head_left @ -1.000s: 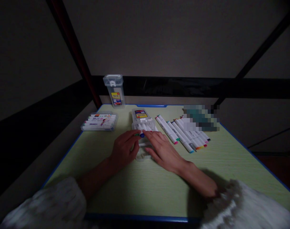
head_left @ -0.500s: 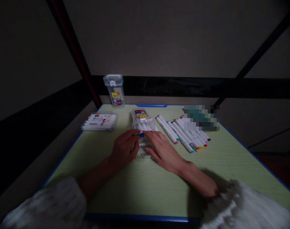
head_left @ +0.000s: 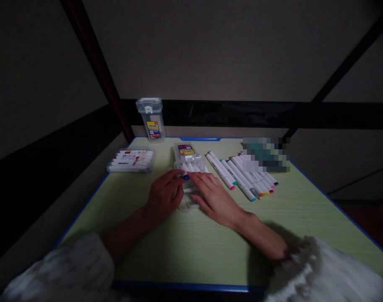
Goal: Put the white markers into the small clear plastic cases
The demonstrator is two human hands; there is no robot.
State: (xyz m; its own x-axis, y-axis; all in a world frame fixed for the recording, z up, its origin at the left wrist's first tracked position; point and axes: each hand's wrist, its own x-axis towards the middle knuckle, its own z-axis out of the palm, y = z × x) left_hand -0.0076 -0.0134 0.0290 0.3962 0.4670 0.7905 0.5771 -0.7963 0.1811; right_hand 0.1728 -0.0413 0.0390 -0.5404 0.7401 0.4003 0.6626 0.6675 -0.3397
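An open clear plastic marker case lies flat in the middle of the pale green table, with white markers inside it. My left hand rests at the case's left side, its fingers curled against the marker ends and the case edge. From the right, my right hand lies over the case's near end, fingers stretched out and touching the marker tips, one of them blue-capped. The near part of the case is hidden under both hands.
A row of several loose white markers with coloured caps lies right of the case. A closed flat marker box sits at the left. An upright clear case stands at the table's far edge. A blurred object lies at the far right.
Both hands have stayed on the case; the fingers have shifted only slightly along the marker tips.
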